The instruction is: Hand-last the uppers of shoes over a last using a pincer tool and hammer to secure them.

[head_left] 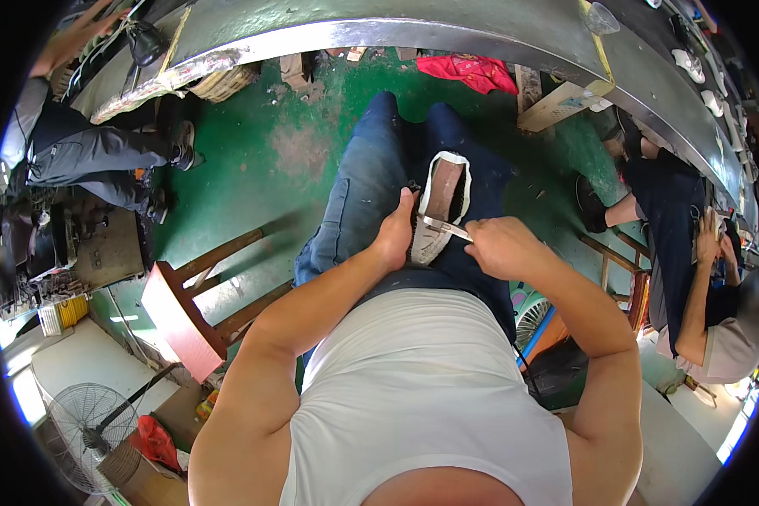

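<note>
A shoe upper on a last lies across my thighs with its sole side up. A brown insole board shows within its pale edge, and the end nearest my body is whitish. My left hand grips the shoe's left side, with the thumb stretched along it and the other fingers hidden underneath. In my closed right hand is a pair of silver metal pliers. The pliers' jaws touch the shoe at its near part; whether they pinch its edge I cannot make out.
A long metal-edged bench curves across the far side. A pinkish wooden stool stands left, and a standing fan lower left. Co-workers sit on both sides. Red cloth lies on the green floor beneath the bench.
</note>
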Demonstrator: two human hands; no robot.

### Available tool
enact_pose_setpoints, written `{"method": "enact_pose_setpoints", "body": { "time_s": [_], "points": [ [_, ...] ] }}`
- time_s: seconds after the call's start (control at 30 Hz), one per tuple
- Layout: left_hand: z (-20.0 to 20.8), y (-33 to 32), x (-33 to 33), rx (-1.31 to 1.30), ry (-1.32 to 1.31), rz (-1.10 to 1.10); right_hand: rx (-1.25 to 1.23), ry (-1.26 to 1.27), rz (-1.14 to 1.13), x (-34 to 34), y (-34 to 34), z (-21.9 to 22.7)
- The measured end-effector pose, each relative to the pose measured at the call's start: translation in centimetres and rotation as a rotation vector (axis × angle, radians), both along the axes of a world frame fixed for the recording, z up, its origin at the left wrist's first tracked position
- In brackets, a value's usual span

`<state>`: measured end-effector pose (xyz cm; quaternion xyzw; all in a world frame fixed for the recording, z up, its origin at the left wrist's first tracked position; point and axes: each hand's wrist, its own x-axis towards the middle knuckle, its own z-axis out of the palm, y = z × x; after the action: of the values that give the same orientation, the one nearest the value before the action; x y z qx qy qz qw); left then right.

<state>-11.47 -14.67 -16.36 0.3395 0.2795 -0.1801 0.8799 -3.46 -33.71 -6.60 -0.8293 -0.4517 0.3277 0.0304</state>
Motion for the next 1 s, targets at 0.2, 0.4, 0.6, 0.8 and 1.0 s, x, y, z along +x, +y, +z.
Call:
{"method": "enact_pose_setpoints", "body": {
  "time_s": [0.2,0.4,0.6,0.8,1.0],
  "points": [
    [-2.4,-0.6,1.4,0.822,0.028,0.050,0.345,0.016,-0.338,-2.8,-0.7,-3.8],
    [-3.0,-0.3,1.3,1.186,-0.049,-0.092,0.347,-0.101,-0.280,-1.0,-1.4,-2.8],
    [-3.0,-0.1,1.1,1.361,-0.479,-0.104,0.203,-0.152,-0.360,-1.1,-2.4,-3.9],
    [-0.8,1.1,1.1,1.530,-0.683,-0.555,0.170,-0.107,-0.443,0.2,-4.1,-5.3],
    [0.5,2.4,2.6,1.492,-0.529,-0.841,-0.017,0.566,-0.707,3.7,-3.3,-0.7]
  ]
}}
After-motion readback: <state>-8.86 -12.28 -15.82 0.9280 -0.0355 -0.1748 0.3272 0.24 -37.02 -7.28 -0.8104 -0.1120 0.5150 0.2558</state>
